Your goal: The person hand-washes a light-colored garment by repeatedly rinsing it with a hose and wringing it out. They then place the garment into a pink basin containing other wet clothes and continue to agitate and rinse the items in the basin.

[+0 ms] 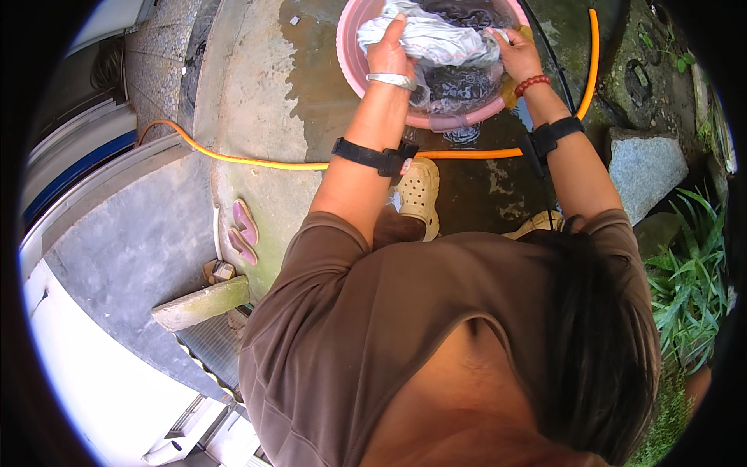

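Note:
Between my two hands a wet, bunched white cloth (449, 44) is stretched over a pink plastic basin (350, 49). My left hand (390, 55) grips its left end, thumb on top. The right end is pinched in my right hand (519, 58), close to the basin's right rim. Dark water with a rippled surface (461, 87) fills the basin below the cloth. A yellowish-brown cloth (512, 93) hangs over the right rim, partly hidden by my right hand. Some sheer wet fabric trails down under my left hand.
An orange hose (467, 154) crosses the wet concrete between the basin and my clogs (419, 192). A black hose runs along the basin's right side. To the right are a stone block (648, 169) and green plants (688, 268). Pink slippers (245, 225) lie at left.

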`<state>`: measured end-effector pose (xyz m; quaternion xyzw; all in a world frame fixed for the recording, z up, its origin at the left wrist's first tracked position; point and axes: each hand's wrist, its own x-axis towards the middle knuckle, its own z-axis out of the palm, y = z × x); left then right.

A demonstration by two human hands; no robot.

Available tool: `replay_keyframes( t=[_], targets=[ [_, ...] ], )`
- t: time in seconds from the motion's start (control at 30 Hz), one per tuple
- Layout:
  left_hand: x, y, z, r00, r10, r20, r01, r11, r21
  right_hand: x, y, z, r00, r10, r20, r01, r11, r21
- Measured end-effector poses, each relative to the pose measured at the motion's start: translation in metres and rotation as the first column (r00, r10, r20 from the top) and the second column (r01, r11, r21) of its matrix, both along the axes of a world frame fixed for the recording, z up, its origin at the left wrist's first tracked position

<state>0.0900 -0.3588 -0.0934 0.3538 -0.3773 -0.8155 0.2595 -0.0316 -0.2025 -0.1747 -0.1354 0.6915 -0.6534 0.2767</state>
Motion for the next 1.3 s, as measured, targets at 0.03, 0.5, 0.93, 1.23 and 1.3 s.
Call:
replay_keyframes(
  t=[0.03,0.5,0.93,1.23,1.3],
  targets=[
    [0.003,-0.006,-0.003,1.000,0.008,0.013,-0.007,0.997,-0.080,-0.001,0.003,0.001,0.998,-0.035,0.058,0.038,0.998,-0.053],
    [0.046,0.015,-0.064,0.888,0.119,0.445,-0.254,0.932,0.257,0.046,-0.020,-0.006,0.474,0.794,-0.381,-0.177,0.509,0.842],
    [0.033,0.063,-0.028,0.940,-0.262,0.217,0.024,0.686,0.727,0.041,-0.025,0.047,0.926,0.328,-0.188,-0.295,0.938,0.183],
    [0.013,0.080,0.016,0.956,-0.073,0.283,0.035,0.990,0.136,0.070,-0.021,0.108,0.855,0.146,-0.498,-0.038,0.975,0.221],
    [0.006,0.092,0.021,0.977,-0.141,0.160,0.081,0.938,0.337,0.049,-0.018,0.095,0.792,0.186,-0.582,0.022,0.943,0.331]
  ],
)
